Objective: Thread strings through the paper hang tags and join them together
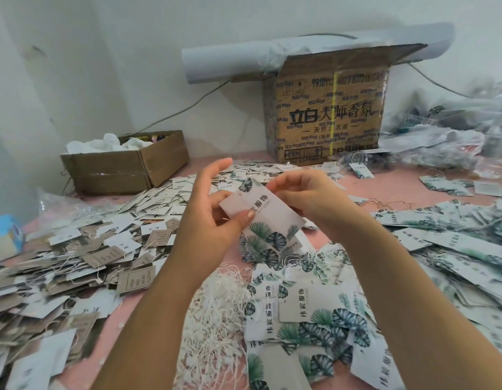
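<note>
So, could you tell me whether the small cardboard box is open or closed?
Open: the small cardboard box has white material showing over its rim.

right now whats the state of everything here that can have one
left hand, thumb pinching the held tag
right hand, pinching the held tag's top edge
held tag, raised between both hands, tilted; cannot tell if a string is through it
tall box, top flaps open
low box, open, white stuff inside
string pile, loose and tangled
brown tags, heaped, strings attached
</note>
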`<state>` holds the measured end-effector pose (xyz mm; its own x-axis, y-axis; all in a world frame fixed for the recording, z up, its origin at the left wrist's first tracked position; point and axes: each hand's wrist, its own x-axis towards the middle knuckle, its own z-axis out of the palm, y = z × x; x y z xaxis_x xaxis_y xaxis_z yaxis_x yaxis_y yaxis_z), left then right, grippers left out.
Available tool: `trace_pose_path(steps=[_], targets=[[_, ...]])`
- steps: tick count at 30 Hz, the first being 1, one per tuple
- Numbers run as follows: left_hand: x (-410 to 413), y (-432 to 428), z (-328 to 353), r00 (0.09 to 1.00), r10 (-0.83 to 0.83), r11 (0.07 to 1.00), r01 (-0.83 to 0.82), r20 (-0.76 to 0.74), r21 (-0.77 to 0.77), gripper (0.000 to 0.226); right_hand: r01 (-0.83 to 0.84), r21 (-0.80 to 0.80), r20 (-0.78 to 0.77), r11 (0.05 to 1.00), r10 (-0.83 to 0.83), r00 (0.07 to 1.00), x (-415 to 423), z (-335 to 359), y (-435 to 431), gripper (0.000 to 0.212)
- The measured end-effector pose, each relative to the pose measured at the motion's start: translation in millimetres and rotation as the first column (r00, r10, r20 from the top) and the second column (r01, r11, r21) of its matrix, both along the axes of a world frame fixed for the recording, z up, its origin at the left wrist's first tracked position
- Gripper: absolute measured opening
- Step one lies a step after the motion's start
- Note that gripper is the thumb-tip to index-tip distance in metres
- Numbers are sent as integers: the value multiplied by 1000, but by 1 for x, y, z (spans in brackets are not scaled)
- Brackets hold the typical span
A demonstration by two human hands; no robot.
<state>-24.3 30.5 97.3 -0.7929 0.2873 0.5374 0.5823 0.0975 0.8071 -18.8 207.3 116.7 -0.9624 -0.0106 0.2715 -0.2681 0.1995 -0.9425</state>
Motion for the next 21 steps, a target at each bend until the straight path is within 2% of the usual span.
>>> trace_pose_path(steps=[2, 4, 7, 9, 11, 14, 16, 18, 21], targets=[[-3, -2, -1, 998, 59, 998, -59, -11, 9, 64, -62, 65, 76, 996, 57, 996, -1, -2, -2, 25], [-5, -4, -1, 994, 105, 994, -105, -30, -21, 59, -146, 43, 120, 988, 140, 983, -3, -3, -4, 24], [-6, -7, -2, 987, 150, 985, -155, -56, -80, 55, -224, -11, 119, 974, 224, 967, -4, -4, -4, 27], [-6, -8, -1, 984, 171, 980, -176, -54, -96, 55, -265, 14, 111, 964, 262, 959, -4, -5, -3, 24], [-6, -8, -1, 983, 182, 979, -184, -30, -93, 55, -274, 57, 108, 960, 267, 958, -4, -5, -3, 9], [-6, -6, -3, 979, 202, 974, -199, 19, -105, 52, -212, 106, 155, 971, 195, 969, -6, -5, 0, 13], [-8, -7, -5, 969, 245, 952, -239, 6, -188, 45, -165, 199, 222, 966, 120, 968, -4, -4, 3, 9], [-13, -11, -9, 960, 278, 904, -265, -10, -335, 29, -149, 373, 315, 916, 26, 949, -2, -3, 9, 9], [-22, -22, -20, 956, 292, 779, -222, 26, -587, 7, -252, 652, 440, 715, -85, 894, 0, -5, 19, 13]])
